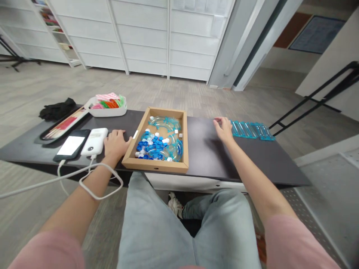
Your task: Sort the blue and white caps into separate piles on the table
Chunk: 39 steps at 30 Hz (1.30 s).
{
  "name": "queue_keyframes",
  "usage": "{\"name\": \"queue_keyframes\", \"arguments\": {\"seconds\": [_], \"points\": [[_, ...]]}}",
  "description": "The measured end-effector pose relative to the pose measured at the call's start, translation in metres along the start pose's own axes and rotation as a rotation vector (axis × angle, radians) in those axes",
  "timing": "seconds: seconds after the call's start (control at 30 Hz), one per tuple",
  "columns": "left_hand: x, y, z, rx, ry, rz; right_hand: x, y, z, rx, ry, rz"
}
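My left hand (116, 144) lies on the dark table with its fingers spread, its thumb by the left wall of a shallow cardboard box (155, 165). Inside the box are curved clear-and-blue plastic track pieces (165, 122) and a heap of small blue and white connector blocks (154, 144). To the right of the box, my right hand (223, 129) rests on the table with fingers loosely bent and nothing visible in them. It is beside the left end of a row of straight clear-and-blue plastic track pieces (250, 130); whether it touches them, I cannot tell.
Left of my left hand are a white power bank (94, 142) and a phone (72, 145), with white cables (84, 170) looping over my left forearm. Behind them sit a black tray of sticks (64, 125), a white tray of colourful strips (110, 111) and black cloth (58, 109).
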<state>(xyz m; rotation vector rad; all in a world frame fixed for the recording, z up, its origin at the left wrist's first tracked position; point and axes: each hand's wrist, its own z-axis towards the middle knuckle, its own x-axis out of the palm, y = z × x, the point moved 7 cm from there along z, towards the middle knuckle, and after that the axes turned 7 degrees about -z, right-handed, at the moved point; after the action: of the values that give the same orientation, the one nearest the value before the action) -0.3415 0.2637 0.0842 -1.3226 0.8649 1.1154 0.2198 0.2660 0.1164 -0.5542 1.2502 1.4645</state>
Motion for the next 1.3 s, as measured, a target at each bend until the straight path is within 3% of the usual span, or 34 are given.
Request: {"name": "queue_keyframes", "arguments": {"seconds": [0.1,0.2,0.27,0.33,0.43,0.5,0.7,0.8,1.07,1.3], "points": [[0.0,0.0,-0.002,-0.01,-0.02,-0.016,0.029,0.1,0.005,-0.316,0.152,0.044],[0.0,0.001,-0.003,-0.012,-0.033,-0.053,0.06,0.187,-0.002,-0.532,0.316,-0.068],[0.001,0.001,-0.004,-0.007,-0.034,-0.081,0.079,0.225,-0.008,-0.598,0.392,-0.198],[0.002,0.001,-0.004,0.0,-0.037,-0.093,0.095,0.243,-0.013,-0.597,0.441,-0.321],[0.003,0.0,-0.003,0.025,-0.046,-0.086,0.108,0.249,-0.016,-0.563,0.444,-0.398],[0.003,-0.001,-0.003,0.019,-0.063,-0.078,0.107,0.245,-0.013,-0.529,0.4,-0.324],[0.003,-0.001,-0.003,0.014,-0.048,-0.083,0.094,0.216,0.012,-0.197,0.413,0.289],[0.002,0.0,-0.003,0.015,-0.036,-0.089,0.092,0.208,0.017,-0.097,0.44,0.457],[0.0,0.001,-0.003,0.013,-0.046,-0.134,0.091,0.203,0.002,-0.021,0.497,0.622],[0.0,0.0,-0.004,0.014,-0.042,-0.132,0.084,0.203,-0.013,-0.05,0.484,0.628]]}}
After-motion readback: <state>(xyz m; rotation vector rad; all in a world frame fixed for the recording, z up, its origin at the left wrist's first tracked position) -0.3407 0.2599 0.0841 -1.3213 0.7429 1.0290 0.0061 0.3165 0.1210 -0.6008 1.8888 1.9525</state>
